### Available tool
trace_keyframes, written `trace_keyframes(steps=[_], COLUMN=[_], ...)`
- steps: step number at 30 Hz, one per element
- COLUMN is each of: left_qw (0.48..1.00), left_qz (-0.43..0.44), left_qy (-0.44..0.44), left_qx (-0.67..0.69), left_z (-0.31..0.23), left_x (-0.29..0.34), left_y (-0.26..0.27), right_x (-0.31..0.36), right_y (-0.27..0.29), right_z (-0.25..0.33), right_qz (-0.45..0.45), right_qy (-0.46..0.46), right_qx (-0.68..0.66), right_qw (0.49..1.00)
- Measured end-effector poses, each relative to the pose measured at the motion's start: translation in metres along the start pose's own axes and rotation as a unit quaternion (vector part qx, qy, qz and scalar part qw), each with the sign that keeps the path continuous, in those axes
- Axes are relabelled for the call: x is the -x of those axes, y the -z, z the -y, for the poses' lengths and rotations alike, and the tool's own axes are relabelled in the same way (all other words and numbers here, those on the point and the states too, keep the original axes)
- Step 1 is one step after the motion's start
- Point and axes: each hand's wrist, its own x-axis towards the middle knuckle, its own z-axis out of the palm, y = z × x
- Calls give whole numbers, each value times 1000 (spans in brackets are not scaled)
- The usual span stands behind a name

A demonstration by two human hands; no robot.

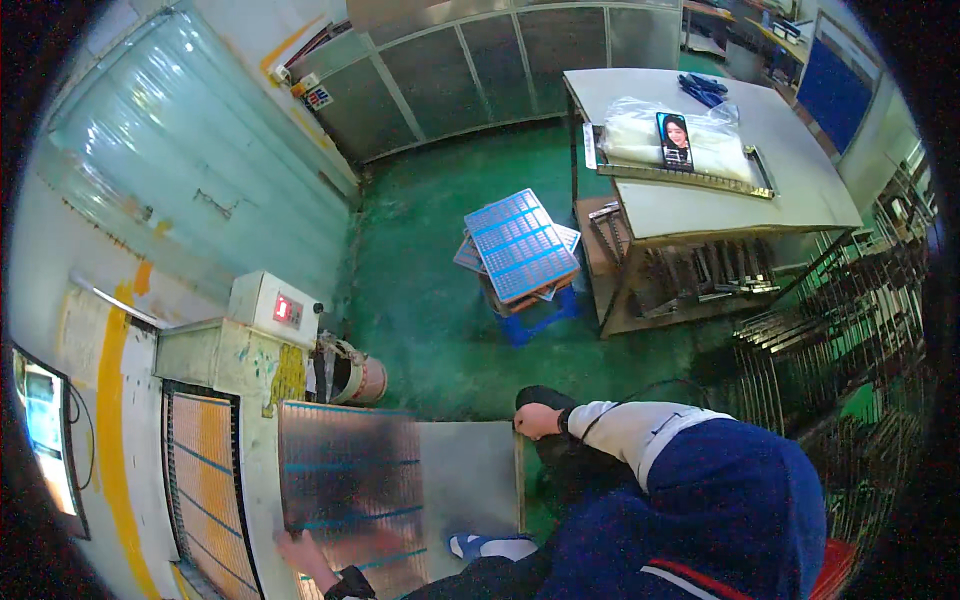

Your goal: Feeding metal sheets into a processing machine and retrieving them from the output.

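Note:
In front of me a wide flat panel (350,470) stands low, its left half shiny, finely lined and crossed by blue stripes. Its right half (470,470) is plain pale grey; whether this is one sheet or two I cannot tell. My right hand (540,421) is closed on the far right corner of the grey part. At the near left edge of the striped part is my left hand (310,562), fingers bent around that edge and a little blurred. A pinkish smear beside it on the shiny surface looks like its reflection.
Left stand a lined orange panel (210,490), a control box (275,308) and a bucket (362,380). Ahead, blue-striped boards (520,245) are stacked on a blue stool (540,318). A table (800,200) holds a phone (674,140); metal racks (850,350) line the right.

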Motion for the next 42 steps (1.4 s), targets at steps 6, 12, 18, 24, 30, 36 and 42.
trace_keyframes(steps=[6,12,18,24,30,36,42], left_qw=[996,995,995,988,941,925,924], left_qz=[61,83,80,-72,270,364,353], left_qy=[3,11,-7,-135,-44,-49,-75], left_qx=[-65,-49,-60,28,199,97,125], left_z=[-32,-41,-20,-22,-38,-63,-77], left_x=[18,25,16,20,13,20,15], left_y=[24,29,12,18,62,71,91], right_x=[-8,-6,-5,-6,3,6,-1], right_y=[-14,-11,-7,-2,16,21,13], right_z=[-13,-8,-8,-8,9,19,7], right_qz=[-17,-18,-28,-61,-29,0,6], right_qy=[44,32,36,80,21,-23,-25], right_qx=[30,27,-6,64,-8,-74,-46], right_qw=[998,999,999,993,999,997,999])
